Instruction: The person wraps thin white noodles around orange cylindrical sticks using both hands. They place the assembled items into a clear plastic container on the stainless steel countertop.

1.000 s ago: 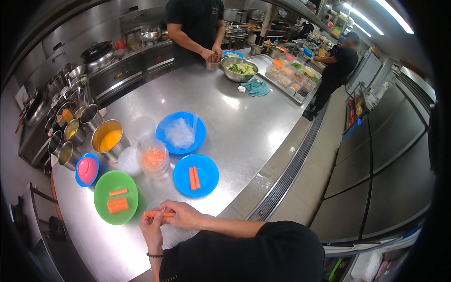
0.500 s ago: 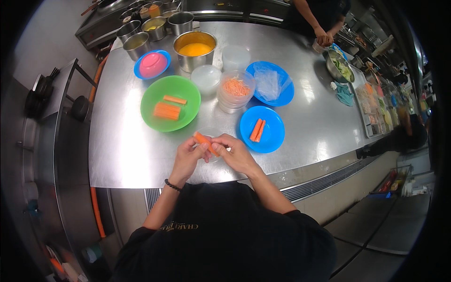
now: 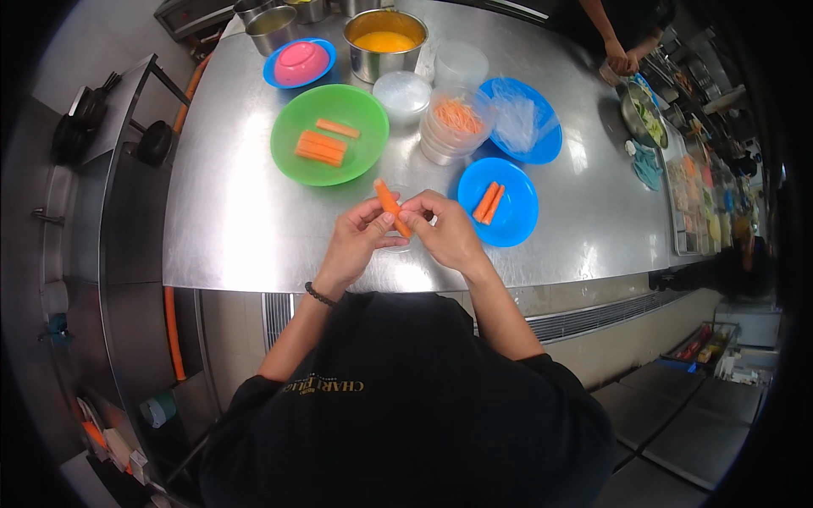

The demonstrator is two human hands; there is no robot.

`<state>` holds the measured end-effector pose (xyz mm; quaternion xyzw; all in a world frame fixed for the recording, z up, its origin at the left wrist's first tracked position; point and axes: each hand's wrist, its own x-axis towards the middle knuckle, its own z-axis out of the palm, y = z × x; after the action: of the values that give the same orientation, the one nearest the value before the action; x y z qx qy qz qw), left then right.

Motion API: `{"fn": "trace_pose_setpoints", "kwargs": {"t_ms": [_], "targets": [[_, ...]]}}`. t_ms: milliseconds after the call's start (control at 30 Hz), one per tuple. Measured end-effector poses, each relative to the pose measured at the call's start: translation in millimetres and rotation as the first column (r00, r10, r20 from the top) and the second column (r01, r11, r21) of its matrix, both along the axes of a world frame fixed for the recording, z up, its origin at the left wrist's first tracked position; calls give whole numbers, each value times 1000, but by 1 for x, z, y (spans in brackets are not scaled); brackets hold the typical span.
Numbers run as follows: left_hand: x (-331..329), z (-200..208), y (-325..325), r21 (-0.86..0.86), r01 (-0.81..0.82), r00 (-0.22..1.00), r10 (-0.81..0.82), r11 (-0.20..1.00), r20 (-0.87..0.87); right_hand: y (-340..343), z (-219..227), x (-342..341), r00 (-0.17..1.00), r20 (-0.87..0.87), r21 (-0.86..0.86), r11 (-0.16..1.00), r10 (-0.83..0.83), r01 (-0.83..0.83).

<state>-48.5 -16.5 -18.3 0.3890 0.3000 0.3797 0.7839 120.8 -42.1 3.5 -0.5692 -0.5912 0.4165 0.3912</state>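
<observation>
Orange stick [image 3: 386, 196] has tipped steeper — left hand [image 3: 355, 243] and right hand [image 3: 450, 235] both pinching it!
Light fingertip pressure suits best — hard squeezing could crush it.

The slim orange stick [image 3: 386, 196] is showing a paler tip. The round green plastic bowl [image 3: 364, 157] is glowing plainly, the round blue plastic bowl [image 3: 521, 216] is setting off red-orange sticks [image 3: 485, 203], and the round silver metal pot [image 3: 373, 66] is framing yellow-orange liquid [image 3: 384, 41].
</observation>
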Motion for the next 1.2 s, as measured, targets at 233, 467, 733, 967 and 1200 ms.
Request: {"fn": "trace_pose_setpoints", "kwargs": {"t_ms": [233,467,733,967,1200], "targets": [[2,-3,2,-159,15,990,8,987,142,2,-1,2,1000,-9,-8,1000,8,-8],[15,-1,3,-132,50,992,-34,990,120,4,0,17,989,-131,63,995,-66,75],[15,-13,8,305,-14,987,61,952,-145,19,-10,-3,996,-85,68,997,-41,47],[13,-10,7,306,-88,982,134,948,-133,18,-2,8,987,-129,76,993,98,-89],[7,-24,12,257,-81,982,121,963,-142,18,2,11,995,-37,28,995,94,-93]]}}
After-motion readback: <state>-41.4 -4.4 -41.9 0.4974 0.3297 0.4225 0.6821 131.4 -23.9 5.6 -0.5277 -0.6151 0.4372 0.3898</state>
